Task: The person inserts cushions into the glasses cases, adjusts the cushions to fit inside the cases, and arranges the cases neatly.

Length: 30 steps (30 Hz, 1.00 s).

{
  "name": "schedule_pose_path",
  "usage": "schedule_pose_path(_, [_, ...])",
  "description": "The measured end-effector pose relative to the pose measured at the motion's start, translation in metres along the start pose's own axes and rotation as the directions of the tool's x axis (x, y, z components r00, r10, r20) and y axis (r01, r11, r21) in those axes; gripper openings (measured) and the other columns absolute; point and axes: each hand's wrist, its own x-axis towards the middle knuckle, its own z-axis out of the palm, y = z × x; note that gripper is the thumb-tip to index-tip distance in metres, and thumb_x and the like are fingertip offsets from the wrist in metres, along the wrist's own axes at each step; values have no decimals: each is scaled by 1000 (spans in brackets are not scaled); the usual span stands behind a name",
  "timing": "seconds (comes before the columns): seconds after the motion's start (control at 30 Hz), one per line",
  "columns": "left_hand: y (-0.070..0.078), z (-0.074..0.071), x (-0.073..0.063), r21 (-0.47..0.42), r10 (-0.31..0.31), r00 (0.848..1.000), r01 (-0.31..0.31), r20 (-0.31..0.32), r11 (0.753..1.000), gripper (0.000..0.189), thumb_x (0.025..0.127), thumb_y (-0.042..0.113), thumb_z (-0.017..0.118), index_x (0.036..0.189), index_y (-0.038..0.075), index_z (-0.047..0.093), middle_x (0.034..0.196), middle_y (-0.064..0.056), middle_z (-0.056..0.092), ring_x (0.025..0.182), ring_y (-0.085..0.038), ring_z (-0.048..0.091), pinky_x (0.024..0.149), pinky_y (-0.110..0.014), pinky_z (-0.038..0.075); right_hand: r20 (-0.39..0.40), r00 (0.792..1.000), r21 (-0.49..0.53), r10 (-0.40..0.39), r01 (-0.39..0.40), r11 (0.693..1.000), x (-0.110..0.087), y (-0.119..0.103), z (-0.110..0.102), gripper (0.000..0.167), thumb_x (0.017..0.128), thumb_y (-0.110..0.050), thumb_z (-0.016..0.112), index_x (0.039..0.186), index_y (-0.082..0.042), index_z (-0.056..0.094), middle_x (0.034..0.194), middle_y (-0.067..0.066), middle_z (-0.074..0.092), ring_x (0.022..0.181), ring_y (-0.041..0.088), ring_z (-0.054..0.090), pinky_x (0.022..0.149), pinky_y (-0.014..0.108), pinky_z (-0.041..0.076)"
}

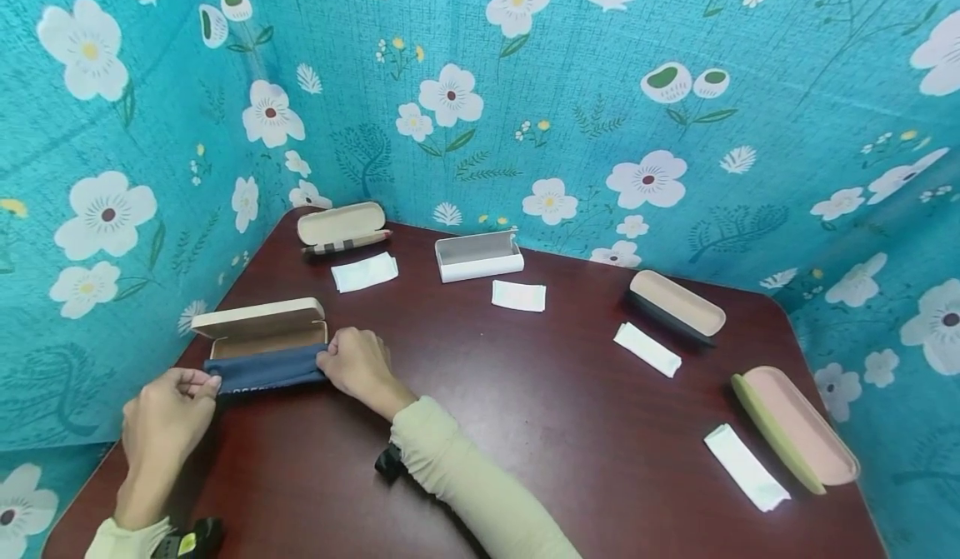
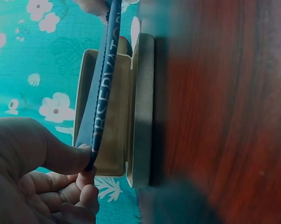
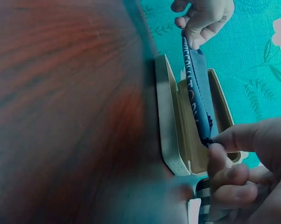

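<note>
Turquoise floral fabric (image 1: 570, 101) backs a reddish-brown tabletop (image 1: 555, 409); with twelve as the far side, the work sits at nine o'clock. Thumb and fingertips of the left hand (image 1: 167, 417) pinch one end of a dark blue lettered cleaning cloth (image 1: 266, 371), no gap showing between them; the right hand (image 1: 358, 367) nips the opposite end just as closely. Folded into a long strip, it spans the tray of a beige hinged eyeglass case (image 1: 258, 317); whether it touches the rim I cannot tell.

Each pinch takes only a little fabric, so a slip or an uneven release could let the fold loosen or drop askew over the front wall. Cloth lying across that wall could snag if the lid came down. A hard press on the rim might skid the case, or tip it, as its raised lid leans back.

Room is tight at the case's nine o'clock, where the tabletop's edge runs close. At its two lies a folded white cloth (image 1: 365, 272); at its one, a plaid-sided eyeglass case (image 1: 345, 230). Bare wood stretches toward three, as far as another white cloth (image 1: 648, 349), and toward five, apart from the sleeved right forearm (image 1: 476, 484).
</note>
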Motion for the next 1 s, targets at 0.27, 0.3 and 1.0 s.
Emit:
schedule_pose_path(0.27, [4,7,17,-24,9,1000,-10,-12,1000,25,95,21,68,101,-3,69,88,-25,71,89,-44,60,70,-52,42,-49,999,42,16,-14,999,16,3,0,42,86,-27,71,50,-23,48,48,-13,39,56,9,49,52,24,36])
schedule_pose_path(0.3, [4,7,19,-25,2,1000,-2,-12,1000,24,95,21,67,101,-3,69,88,-24,71,90,-44,60,71,-54,42,-48,999,47,16,-14,999,17,3,1,43,86,-27,70,50,-23,48,47,-13,38,56,9,49,52,24,36])
schedule_pose_path(1.0, [-12,16,39,-10,-60,998,59,-12,998,28,96,24,66,103,-3,70,93,-25,71,101,-49,59,81,-59,42,11,998,7,67,-67,998,39,-8,14,55,93,-43,69,49,-23,43,50,-12,36,59,10,51,56,28,39])
